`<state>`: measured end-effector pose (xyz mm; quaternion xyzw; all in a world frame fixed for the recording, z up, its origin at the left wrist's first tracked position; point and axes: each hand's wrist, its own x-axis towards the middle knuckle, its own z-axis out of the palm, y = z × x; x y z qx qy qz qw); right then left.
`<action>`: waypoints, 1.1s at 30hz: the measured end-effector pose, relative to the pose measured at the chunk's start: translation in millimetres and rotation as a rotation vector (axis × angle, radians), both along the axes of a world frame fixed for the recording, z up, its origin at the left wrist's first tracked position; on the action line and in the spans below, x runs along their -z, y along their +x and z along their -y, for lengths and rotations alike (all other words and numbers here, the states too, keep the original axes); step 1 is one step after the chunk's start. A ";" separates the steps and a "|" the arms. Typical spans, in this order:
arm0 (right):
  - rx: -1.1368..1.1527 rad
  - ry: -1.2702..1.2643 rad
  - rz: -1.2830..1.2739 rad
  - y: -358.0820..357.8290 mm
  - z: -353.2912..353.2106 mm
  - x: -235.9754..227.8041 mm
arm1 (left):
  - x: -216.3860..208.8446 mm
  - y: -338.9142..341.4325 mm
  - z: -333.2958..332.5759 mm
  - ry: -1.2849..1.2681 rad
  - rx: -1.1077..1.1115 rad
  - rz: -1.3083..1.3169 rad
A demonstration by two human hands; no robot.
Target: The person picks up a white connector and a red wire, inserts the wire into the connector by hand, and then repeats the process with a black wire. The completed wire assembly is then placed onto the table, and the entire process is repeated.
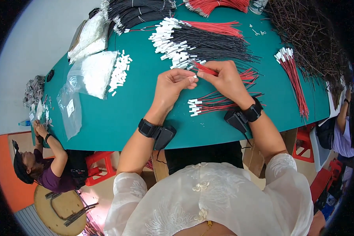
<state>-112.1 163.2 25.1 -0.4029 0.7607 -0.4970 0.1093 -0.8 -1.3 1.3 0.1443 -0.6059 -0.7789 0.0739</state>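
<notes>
A: State the position of the workpiece.

B: The small white connector (196, 77) is at the fingertips of the left hand (172, 83), above the green tabletop (106, 124). The right hand (225, 80) is just to its right.

A: State the finger condition.

B: Left: thumb and forefinger narrowed to a pinch on the connector. Right: thumb and fingers closed around a thin bunch of red leads (207, 70). Whether the right thumb also touches the connector cannot be told.

A: Which relation governs alignment?

B: In my judgement, lead ends relative to connector. The leads' long axis slants from near right to far left; their ends project beyond the right fingertips, on the far side of the connector. The connector's own axis is too small to read. The left hand is nearer the connector, the right nearer the leads.

A: List materials and shapes.

B: Connector: opaque, short, block-like, probably rigid plastic. Leads: slender, smooth, probably flexible, so loose ends may splay. Left: a heap of loose connectors (120, 72) beside a clear, crinkled plastic bag (76, 81). Far side: a broad stack of red and black wires (216, 41) tipped with white connectors. Near side: a smaller wire bundle (216, 105), connector ends facing left.
</notes>
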 end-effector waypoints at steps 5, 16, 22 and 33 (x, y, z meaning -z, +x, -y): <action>-0.001 0.137 -0.077 -24.6 -10.9 1.6 | -3.8 2.2 -0.9 -0.324 0.053 0.052; 0.136 0.238 -0.329 -25.2 -12.1 6.2 | -16.3 6.1 6.3 -0.839 0.359 -0.139; 0.076 0.286 -0.342 -19.0 -9.6 9.1 | -0.9 1.6 4.1 -0.670 0.097 -0.006; 0.048 0.245 -0.306 -14.2 -4.0 18.4 | 2.8 -2.1 1.5 -0.762 -0.034 -0.067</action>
